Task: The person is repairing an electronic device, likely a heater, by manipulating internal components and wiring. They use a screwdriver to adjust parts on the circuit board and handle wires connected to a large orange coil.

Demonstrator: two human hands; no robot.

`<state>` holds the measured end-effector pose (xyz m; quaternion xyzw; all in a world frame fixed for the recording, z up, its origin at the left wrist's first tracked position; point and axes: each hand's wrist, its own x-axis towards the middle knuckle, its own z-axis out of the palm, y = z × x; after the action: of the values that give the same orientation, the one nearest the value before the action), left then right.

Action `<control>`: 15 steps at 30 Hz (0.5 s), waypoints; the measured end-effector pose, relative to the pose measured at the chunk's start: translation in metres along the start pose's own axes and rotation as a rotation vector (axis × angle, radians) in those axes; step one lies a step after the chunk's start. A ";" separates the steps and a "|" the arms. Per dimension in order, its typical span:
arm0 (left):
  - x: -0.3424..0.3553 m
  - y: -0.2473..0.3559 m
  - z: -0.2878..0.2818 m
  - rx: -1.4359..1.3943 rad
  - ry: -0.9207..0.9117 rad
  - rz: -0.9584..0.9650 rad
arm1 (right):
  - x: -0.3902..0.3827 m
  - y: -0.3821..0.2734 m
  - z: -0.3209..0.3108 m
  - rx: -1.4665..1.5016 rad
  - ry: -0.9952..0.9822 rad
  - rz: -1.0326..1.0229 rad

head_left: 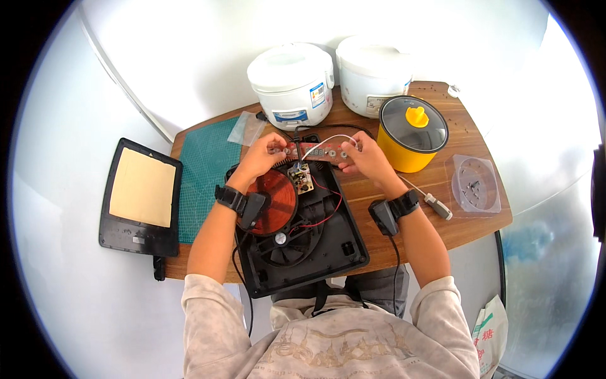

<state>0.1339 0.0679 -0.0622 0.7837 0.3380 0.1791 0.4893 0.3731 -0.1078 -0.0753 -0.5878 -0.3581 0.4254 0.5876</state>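
Note:
A long reddish display circuit board (323, 153) lies across the far end of an opened induction cooker's black base (341, 237). My left hand (262, 156) grips its left end, fingers closed around the edge. At the other end my right hand (367, 158) pinches the board, with a white wire (325, 138) rising in an arc beside it. Below, a round copper coil (278, 202) sits in the base next to a small power circuit board (302, 179). A thin red wire (336, 205) loops over the base, and a fan (284, 252) shows near the front.
Two white rice cookers (291, 88) and a yellow pot (410, 142) stand at the back. To the right are a screwdriver (438, 206) and a clear tray (478, 186) of screws. Left lie a green cutting mat (205, 170) and a black cover panel (142, 196) overhanging the table edge.

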 end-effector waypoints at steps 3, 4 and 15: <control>-0.006 -0.001 -0.012 -0.036 -0.034 0.007 | -0.001 -0.009 0.004 -0.311 -0.018 0.051; -0.006 -0.003 -0.017 -0.056 -0.055 -0.004 | 0.005 -0.003 0.002 -0.399 0.001 -0.050; -0.007 -0.025 -0.049 -0.044 0.041 -0.065 | 0.024 0.013 0.037 -0.926 0.089 -0.312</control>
<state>0.0897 0.1020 -0.0617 0.7575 0.3693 0.1868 0.5049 0.3474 -0.0724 -0.0883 -0.7442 -0.5679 0.1027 0.3362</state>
